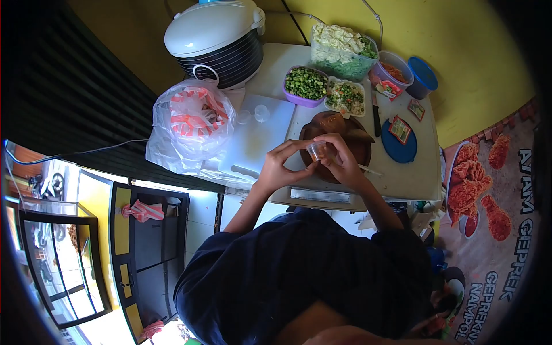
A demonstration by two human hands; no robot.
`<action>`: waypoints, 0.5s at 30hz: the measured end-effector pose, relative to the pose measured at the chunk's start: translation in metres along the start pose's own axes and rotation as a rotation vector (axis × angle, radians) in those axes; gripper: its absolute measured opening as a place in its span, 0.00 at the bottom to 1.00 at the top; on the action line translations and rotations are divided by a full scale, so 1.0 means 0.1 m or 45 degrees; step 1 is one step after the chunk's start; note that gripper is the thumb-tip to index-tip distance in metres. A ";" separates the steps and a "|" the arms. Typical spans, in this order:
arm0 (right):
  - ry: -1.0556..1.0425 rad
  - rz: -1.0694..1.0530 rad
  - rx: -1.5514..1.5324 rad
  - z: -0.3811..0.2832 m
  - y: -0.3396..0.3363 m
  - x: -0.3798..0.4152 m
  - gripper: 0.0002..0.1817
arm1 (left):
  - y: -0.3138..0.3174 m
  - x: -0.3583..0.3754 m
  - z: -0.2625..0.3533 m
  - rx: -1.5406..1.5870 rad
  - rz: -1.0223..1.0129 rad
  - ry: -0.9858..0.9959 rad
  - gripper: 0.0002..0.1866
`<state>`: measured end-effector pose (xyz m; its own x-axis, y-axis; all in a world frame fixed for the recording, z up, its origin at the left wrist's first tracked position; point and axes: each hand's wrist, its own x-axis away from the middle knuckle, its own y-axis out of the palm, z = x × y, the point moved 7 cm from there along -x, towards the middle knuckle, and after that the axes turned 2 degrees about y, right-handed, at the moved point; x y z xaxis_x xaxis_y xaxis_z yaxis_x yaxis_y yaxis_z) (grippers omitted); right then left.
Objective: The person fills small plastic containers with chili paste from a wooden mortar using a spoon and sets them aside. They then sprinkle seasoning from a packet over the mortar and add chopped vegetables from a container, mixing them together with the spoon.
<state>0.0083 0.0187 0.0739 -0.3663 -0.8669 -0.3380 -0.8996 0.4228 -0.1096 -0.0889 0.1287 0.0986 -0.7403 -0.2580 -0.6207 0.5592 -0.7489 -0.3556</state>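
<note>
Both my hands hold a small clear plastic cup [315,150] with something reddish-orange inside, in front of my chest. My left hand [278,165] curls its fingers and thumb around one side of it. From the other side, my right hand [343,160] grips near the rim. Below the hands lies a round brown mortar [365,158], partly covered by them, with a brown pestle [359,135] resting in it. Two more clear cups [261,113] stand on a white cutting board [270,135] to the left.
Behind are a purple tub of chopped greens [306,84], a tray of mixed vegetables [345,98] and a box of shredded cabbage [344,49]. A knife [376,118] and a blue lid [402,150] with a sachet lie right. A rice cooker [221,52] and plastic bag [192,129] stand left.
</note>
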 end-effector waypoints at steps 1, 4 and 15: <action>-0.013 0.010 0.017 0.02 0.02 -0.01 0.22 | -0.01 0.02 0.00 -0.028 0.007 -0.004 0.22; -0.012 0.051 0.045 0.11 0.07 0.01 0.20 | 0.00 0.06 -0.09 -0.030 -0.010 -0.034 0.22; 0.052 0.204 0.109 0.32 0.16 0.11 0.18 | 0.04 0.20 -0.27 0.031 -0.040 -0.157 0.20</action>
<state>-0.0023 0.0245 0.0387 -0.5139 -0.7961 -0.3196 -0.8062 0.5755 -0.1370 -0.0911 0.1371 0.0663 -0.7985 -0.3064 -0.5182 0.5270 -0.7719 -0.3555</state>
